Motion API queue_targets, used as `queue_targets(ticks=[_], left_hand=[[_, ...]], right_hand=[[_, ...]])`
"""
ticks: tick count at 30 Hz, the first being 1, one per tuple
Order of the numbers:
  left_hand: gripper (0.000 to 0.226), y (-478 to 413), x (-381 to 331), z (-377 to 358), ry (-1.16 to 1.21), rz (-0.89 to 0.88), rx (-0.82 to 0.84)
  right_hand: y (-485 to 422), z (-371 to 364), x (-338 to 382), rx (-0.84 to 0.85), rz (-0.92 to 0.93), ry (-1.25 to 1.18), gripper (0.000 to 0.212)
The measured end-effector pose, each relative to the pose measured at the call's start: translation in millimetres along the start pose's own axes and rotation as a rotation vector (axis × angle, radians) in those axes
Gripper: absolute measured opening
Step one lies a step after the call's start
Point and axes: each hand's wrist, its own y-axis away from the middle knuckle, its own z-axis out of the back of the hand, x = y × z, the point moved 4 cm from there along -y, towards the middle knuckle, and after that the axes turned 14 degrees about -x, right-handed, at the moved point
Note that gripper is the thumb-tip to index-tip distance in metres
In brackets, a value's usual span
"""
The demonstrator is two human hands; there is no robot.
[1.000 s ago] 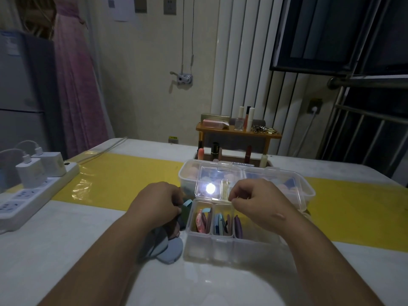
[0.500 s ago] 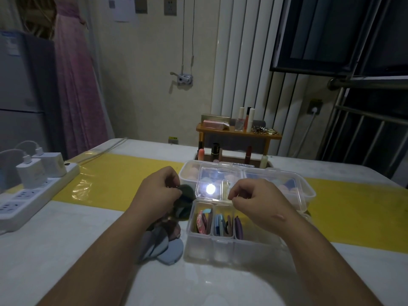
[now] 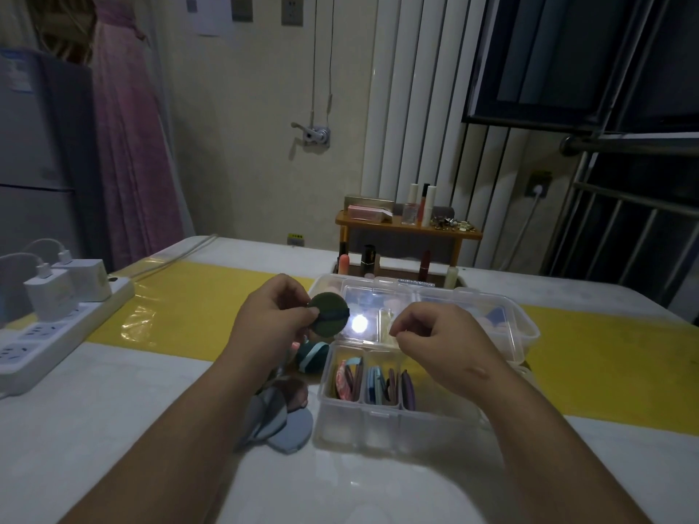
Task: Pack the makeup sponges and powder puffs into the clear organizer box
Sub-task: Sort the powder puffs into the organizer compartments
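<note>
My left hand [image 3: 270, 324] pinches a round dark green powder puff [image 3: 328, 313] and holds it up just left of the clear organizer box [image 3: 397, 421]. The box's front compartments hold several puffs standing on edge [image 3: 372, 383]; its open lid [image 3: 446, 319] shows sponges in the rear tray. My right hand [image 3: 440, 344] hovers over the box with curled fingers; I see nothing in it. On the table under my left wrist lie a teal puff [image 3: 312, 355] and a pile of grey-blue puffs [image 3: 280, 421].
A white power strip [image 3: 56, 334] with chargers sits at the left edge of the table. A small wooden shelf [image 3: 406, 230] with cosmetics stands behind the box. A yellow runner [image 3: 196, 308] crosses the white table.
My left hand has risen from the pile beside the box with the dark green puff, which now faces me. My right hand has stayed over the box.
</note>
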Motion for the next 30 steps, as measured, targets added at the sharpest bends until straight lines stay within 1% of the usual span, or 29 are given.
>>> queue_targets(ticks=[3, 9, 14, 17, 19, 23, 27, 30], left_hand=[[0.014, 1.4, 1.8, -4.0, 0.030, 0.022, 0.035], [0.014, 7.7, -1.3, -11.1, 0.102, 0.059, 0.102], [0.012, 11.1, -3.9, -15.8, 0.133, 0.054, 0.158], [0.011, 10.4, -2.2, -16.1, 0.134, 0.037, 0.177], [0.011, 10.5, -1.8, -16.9, 0.150, 0.028, 0.186], [0.012, 10.1, -0.5, -16.3, 0.118, 0.014, 0.158], [0.011, 7.5, 1.0, -14.0, 0.048, 0.021, 0.124], [0.011, 6.6, 0.4, -13.1, 0.023, 0.025, 0.108]], right_hand=[[-0.5, -0.8, 0.9, -0.018, 0.019, -0.018, 0.018], [2.0, -3.1, 4.4, 0.018, 0.014, -0.107, 0.034], [2.5, -8.1, 8.3, 0.045, 0.036, -0.140, 0.035], [2.3, -7.1, 8.6, 0.014, 0.046, -0.155, 0.029], [1.7, -1.8, 8.8, -0.042, 0.058, -0.186, 0.024], [-1.0, 13.3, 6.2, -0.141, 0.044, -0.267, 0.022], [-2.8, 19.9, 2.7, -0.158, 0.029, -0.206, 0.018], [-4.2, 20.6, 1.2, -0.137, 0.037, -0.142, 0.017]])
